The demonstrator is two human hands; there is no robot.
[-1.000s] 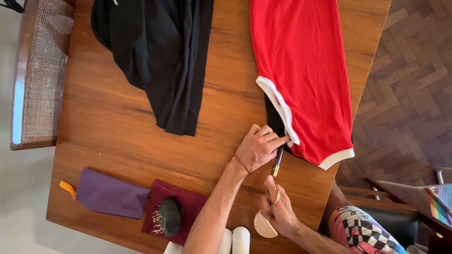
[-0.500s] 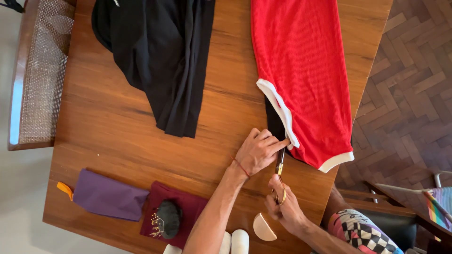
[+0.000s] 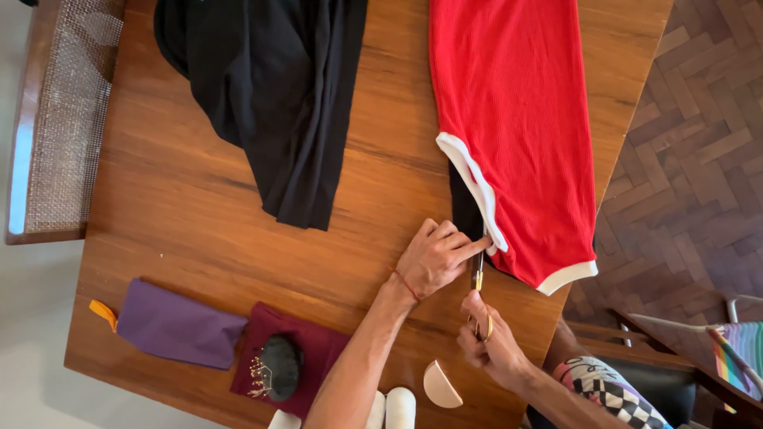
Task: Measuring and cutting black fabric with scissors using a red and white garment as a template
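Left hand (image 3: 433, 258) lies flat near the bench's (image 3: 199, 214) near edge, fingers curled, forefinger stretched onto the white-trimmed hem of the red garment (image 3: 517, 135); it pins the cloth, grasping nothing. A thin red cord sits at its wrist.

Right hand (image 3: 489, 342) is clenched on small gold-handled scissors (image 3: 478, 290), fingers through the loops. The blades point away from the person and reach the hem corner beside the left forefinger, where a strip of black fabric (image 3: 463, 206) shows under the red. Whether the blades are parted cannot be told.

Change over the last second: the right hand has moved up toward the hem and the scissors have advanced with it; the left hand has kept its place. The half-round pale piece (image 3: 441, 385) that lay against the right hand now lies apart from it. Judgement: cutting is under way at the hem edge.

Red garment lies along the right edge, hem corner toward the near right corner. Also on the bench: a heap of black cloth (image 3: 270, 95) at the far side; purple pouch (image 3: 179, 324), maroon cloth (image 3: 314, 345) and dark pincushion (image 3: 280, 365) at the near left.
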